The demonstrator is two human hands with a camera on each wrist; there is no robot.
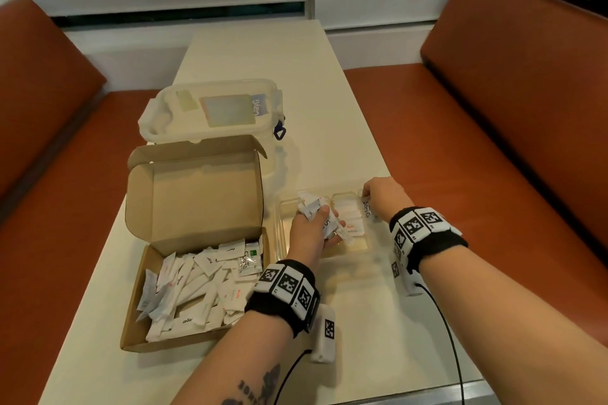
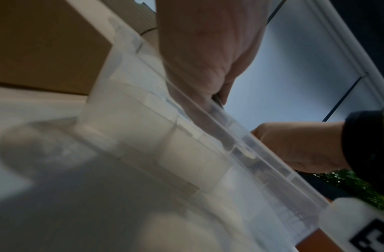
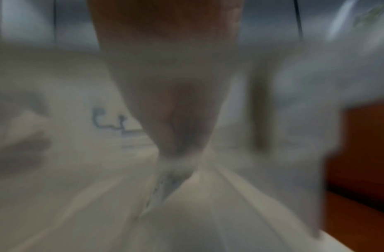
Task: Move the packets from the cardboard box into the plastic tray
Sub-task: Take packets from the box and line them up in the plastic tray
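An open cardboard box at the left holds a heap of white packets. To its right stands a clear plastic tray with compartments; a few packets lie flat in its middle one. My left hand is over the tray's left compartment and grips a bunch of packets. My right hand is at the tray's right compartment and pinches a packet marked Stevia. The left wrist view shows the tray's clear wall from low down, with my left hand above it. The right wrist view is blurred.
A lidded clear plastic container stands behind the box, whose lid is raised. Orange benches flank the narrow pale table. Black cables trail from my wrists across the near table.
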